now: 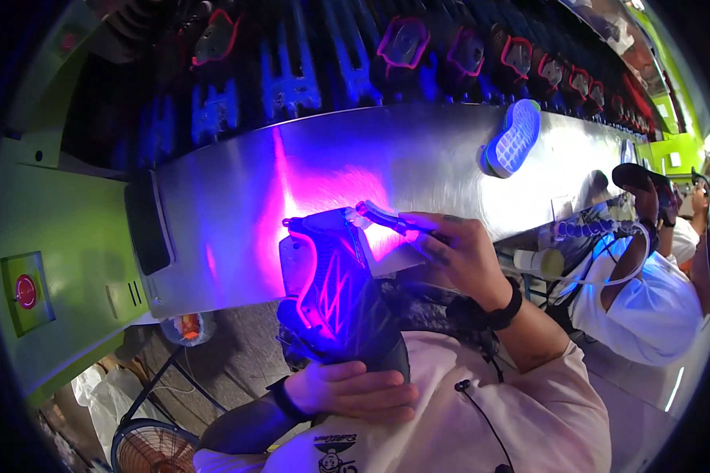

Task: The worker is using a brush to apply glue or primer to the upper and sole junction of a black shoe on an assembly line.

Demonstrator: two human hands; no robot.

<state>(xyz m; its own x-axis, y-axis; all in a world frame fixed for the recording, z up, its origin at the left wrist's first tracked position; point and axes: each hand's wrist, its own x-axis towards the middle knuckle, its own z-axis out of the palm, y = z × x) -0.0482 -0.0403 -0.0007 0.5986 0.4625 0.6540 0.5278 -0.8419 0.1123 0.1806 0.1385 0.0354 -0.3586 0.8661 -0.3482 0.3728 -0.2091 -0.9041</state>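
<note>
A dark shoe upper point(347, 276), lit blue with glowing pink lines along its edge and side, is held in front of my chest. My left hand point(355, 390) is wrapped round its near end, with the thumb side hidden against it. In my right hand point(457, 248) is a slim brush point(386, 220), pinched between fingers and thumb. Its pale head meets the shoe's far end, or lies just beside it; glare keeps me from telling which. Beyond my right hand, a pale blue shoe sole point(517, 138) rests on the metal bench point(205, 197).
Behind the bench runs a dark rack with several pink-rimmed shoes point(403, 43). At left stands a green panel point(71, 221) with a red button point(26, 292). A fan point(154, 449) is at lower left. A co-worker in white point(639, 307) works at right, near a pale container point(538, 262).
</note>
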